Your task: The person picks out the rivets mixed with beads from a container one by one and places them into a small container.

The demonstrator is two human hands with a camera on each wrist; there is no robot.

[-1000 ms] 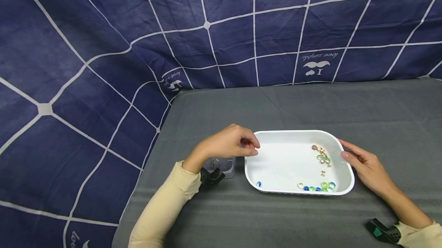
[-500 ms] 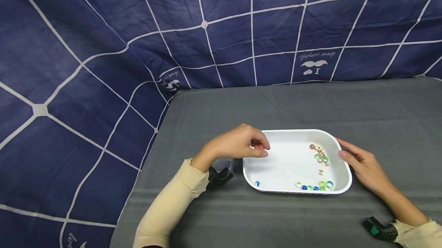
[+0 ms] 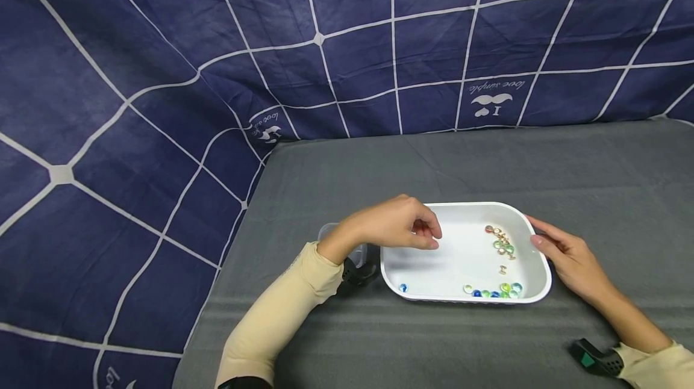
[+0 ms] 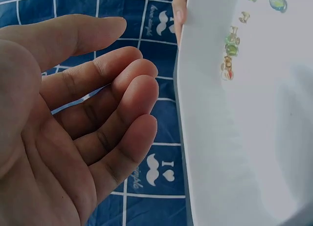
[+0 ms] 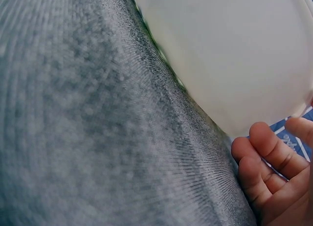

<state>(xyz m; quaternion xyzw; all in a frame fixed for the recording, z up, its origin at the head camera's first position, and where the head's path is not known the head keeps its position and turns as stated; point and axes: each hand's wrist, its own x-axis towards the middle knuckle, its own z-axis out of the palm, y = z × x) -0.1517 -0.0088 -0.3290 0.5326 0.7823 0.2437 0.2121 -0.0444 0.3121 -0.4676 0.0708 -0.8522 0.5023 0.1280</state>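
My left hand (image 3: 401, 223) hovers over the left part of a white plastic tray (image 3: 450, 300). Its fingers are loosely bent, and the left wrist view shows the palm (image 4: 44, 152) with nothing held. At the tray's right end, my right hand (image 3: 577, 259) holds the rim, thumb over the edge and fingers along the outer wall (image 5: 234, 64). Inside, glass marbles (image 3: 505, 287) in blue, green and yellow lie along the near right side. Small gold-coloured pieces (image 3: 503, 270), mixed with green beads, cluster towards the right end. One blue marble (image 3: 403, 288) sits alone in the near left corner.
A clear plastic container (image 3: 358, 255) stands left of the tray, partly hidden under the left forearm. Grey cloth (image 3: 347, 172) covers the table. Blue white-lined fabric (image 3: 358, 64) hangs behind and to the left.
My left hand has moved right, from the tray's left edge to over its inside. The right hand stays at the rim, and the tray's contents look unmoved.
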